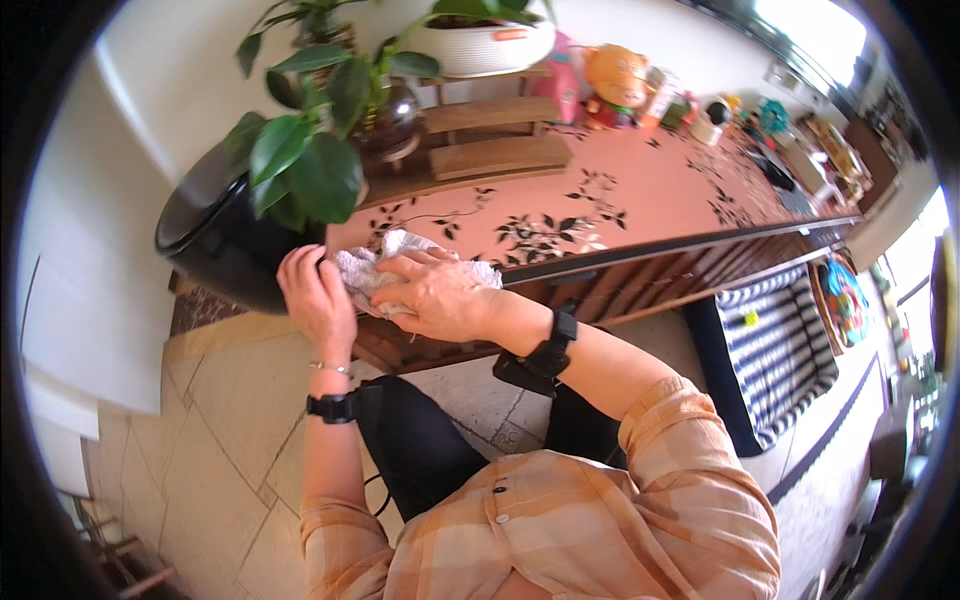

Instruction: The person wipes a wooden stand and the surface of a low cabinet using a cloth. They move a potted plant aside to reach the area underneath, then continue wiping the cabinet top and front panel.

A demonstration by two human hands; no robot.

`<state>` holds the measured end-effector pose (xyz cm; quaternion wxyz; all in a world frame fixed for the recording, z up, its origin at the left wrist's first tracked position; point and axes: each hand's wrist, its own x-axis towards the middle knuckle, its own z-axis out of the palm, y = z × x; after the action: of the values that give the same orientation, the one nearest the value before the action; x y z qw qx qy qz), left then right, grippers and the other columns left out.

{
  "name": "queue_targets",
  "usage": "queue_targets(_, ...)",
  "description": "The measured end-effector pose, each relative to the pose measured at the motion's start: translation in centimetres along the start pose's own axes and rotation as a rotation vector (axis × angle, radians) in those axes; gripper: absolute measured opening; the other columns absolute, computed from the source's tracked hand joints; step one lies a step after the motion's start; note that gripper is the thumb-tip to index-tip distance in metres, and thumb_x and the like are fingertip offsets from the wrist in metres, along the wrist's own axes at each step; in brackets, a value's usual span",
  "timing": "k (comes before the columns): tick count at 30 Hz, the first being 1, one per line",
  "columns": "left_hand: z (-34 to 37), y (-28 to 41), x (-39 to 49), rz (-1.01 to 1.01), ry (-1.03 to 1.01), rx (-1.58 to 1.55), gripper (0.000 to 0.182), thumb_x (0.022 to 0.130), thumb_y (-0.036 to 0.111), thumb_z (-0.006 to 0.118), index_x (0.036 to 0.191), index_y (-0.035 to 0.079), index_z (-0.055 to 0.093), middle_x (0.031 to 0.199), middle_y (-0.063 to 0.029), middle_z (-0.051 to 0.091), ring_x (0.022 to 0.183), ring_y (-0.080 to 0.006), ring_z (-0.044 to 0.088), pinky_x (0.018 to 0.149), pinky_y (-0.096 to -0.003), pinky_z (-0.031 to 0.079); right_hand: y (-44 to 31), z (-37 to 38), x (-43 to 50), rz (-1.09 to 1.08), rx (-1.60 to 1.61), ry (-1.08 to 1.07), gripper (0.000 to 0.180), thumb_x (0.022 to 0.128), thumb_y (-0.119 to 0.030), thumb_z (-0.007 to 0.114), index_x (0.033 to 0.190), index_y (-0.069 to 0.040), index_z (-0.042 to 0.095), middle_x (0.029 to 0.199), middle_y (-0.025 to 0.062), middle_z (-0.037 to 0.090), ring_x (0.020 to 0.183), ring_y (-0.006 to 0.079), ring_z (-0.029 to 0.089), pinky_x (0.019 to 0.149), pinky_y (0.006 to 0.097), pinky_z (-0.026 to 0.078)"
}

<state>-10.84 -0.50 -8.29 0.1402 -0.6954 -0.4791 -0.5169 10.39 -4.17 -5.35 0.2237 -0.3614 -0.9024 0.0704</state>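
My right hand (442, 296) presses a crumpled white terry cloth (360, 270) onto the front left corner of a cabinet, its fingers spread over the fabric. The cabinet's pink top (637, 180) carries a dark leaf pattern. Just left of the cloth is my left hand (319, 300), raised at the cabinet's corner with its fingers slightly bent and no object visible in it. Against its fingers, or very close to them, stands a large glossy black container (232, 232); contact cannot be made out. Both wrists wear black straps.
Broad green leaves (322, 180) overhang the corner near my hands. Behind are a wooden stepped stand (499, 142), a white ribbed planter (480, 49), and a pig figurine (615, 79). A white camera-like device (709, 124) stands farther right. A striped pet bed (780, 352) lies on the floor.
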Motion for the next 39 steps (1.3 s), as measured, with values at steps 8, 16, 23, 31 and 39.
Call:
queue_targets(8, 0.1, -0.1, 0.0, 0.025, -0.123, 0.158, 0.01, 0.093, 0.009, 0.061, 0.099, 0.002, 0.065, 0.114, -0.0118, 0.064, 0.117, -0.0354, 0.054, 0.1, -0.0457, 0.045, 13.3, -10.5, -17.7, 0.615, -0.422, 0.184, 0.03, 0.093, -0.036, 0.066, 0.121, -0.028, 0.07, 0.139, 0.0092, 0.056, 0.129, 0.0338, 0.054, 0.104, 0.0484, 0.047)
queue_targets(16, 3.0, 7.8, 0.1, 0.187, -0.272, -0.052, 0.01, 0.088, 0.005, 0.065, 0.096, 0.004, 0.061, 0.117, -0.0146, 0.058, 0.121, -0.0414, 0.05, 0.102, -0.0525, 0.042, 19.9, -15.7, -24.2, 1.144, -0.475, 0.368, 0.041, 0.098, -0.037, 0.048, 0.126, -0.01, 0.062, 0.121, 0.0291, 0.058, 0.11, 0.0415, 0.062, 0.09, 0.0508, 0.053)
queue_targets(23, 6.5, 10.7, 0.9, 0.163, -0.372, -0.009, 0.01, 0.089, 0.006, 0.064, 0.096, 0.002, 0.06, 0.117, -0.0159, 0.057, 0.124, -0.0407, 0.048, 0.106, -0.0518, 0.04, 14.7, -10.9, -20.1, 0.255, -0.264, 0.138, 0.033, 0.096, -0.044, 0.06, 0.127, -0.034, 0.066, 0.142, 0.0044, 0.056, 0.133, 0.0282, 0.052, 0.11, 0.0588, 0.035)
queue_targets(31, 6.5, 10.5, 0.8, 0.086, -0.439, -0.024, 0.013, 0.086, 0.002, 0.062, 0.098, 0.001, 0.058, 0.114, -0.0158, 0.059, 0.121, -0.0406, 0.05, 0.106, -0.0505, 0.04, 29.4, -25.1, -30.4, 1.115, -0.576, -0.239, 0.054, 0.098, -0.054, 0.053, 0.149, -0.038, 0.048, 0.151, 0.0073, 0.049, 0.135, 0.0351, 0.047, 0.109, 0.0496, 0.044)
queue_targets(39, 6.6, 10.7, 0.7, 0.105, -0.424, -0.02, 0.014, 0.086, 0.003, 0.063, 0.098, 0.001, 0.058, 0.115, -0.0153, 0.06, 0.121, -0.0404, 0.051, 0.107, -0.0503, 0.04, 29.9, -22.8, -37.4, 1.258, -0.684, 0.379, 0.042, 0.095, -0.045, 0.056, 0.129, -0.023, 0.067, 0.14, 0.0205, 0.052, 0.128, 0.0401, 0.051, 0.11, 0.0505, 0.038)
